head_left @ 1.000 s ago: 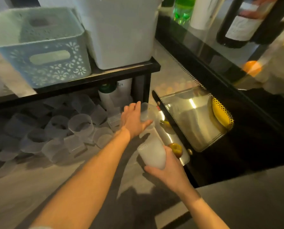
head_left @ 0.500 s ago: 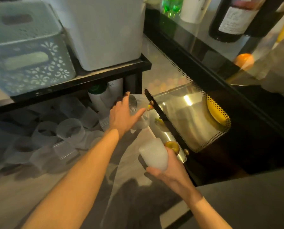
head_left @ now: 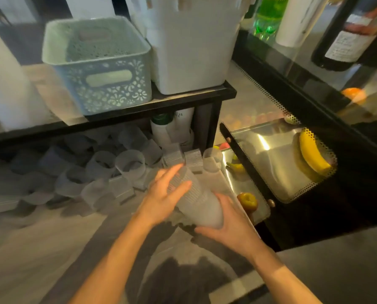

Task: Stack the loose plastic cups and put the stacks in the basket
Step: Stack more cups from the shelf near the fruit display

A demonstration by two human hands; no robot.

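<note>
As thin, light, crushable cups [head_left: 196, 194] nest between both hands [head_left: 163, 198], left at the ribbed top, right [head_left: 229, 222] cupping the base, grip gently by the walls.

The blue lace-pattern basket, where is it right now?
In the head view it sits upper left, the blue basket on the black shelf, right beside the white bin and above the loose cups.
</note>
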